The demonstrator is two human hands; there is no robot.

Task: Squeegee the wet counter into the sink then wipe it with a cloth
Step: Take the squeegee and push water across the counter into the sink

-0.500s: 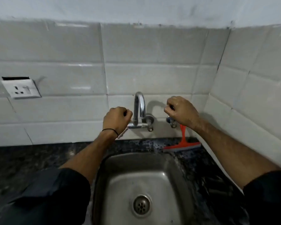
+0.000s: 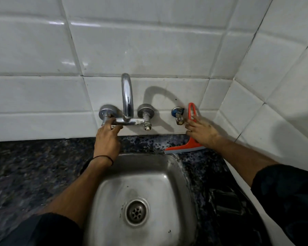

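My left hand is up at the tap, fingers half curled, the tips resting against the underside of the chrome crossbar by the left valve; I can't tell whether they actually grip it. A thin black band circles that wrist. My right hand is over at the wall, fingers loosely spread, two of them stretched up and touching the red handle of the squeegee; they lie against it without closing round it. Just left of those fingertips sits a small brass valve with a blue collar, very close to the index finger.

The squeegee stands upright, leaning on the white tiles, its loop handle at the top and its blade down on the bench, at the back right corner of the sink. The wrist hides the middle of it.

The bench is dark speckled stone, glistening wet around the blade and along the right of the sink. The steel sink lies between my forearms, its drain low in the middle. Dark sleeves cover both arms from the elbows back.
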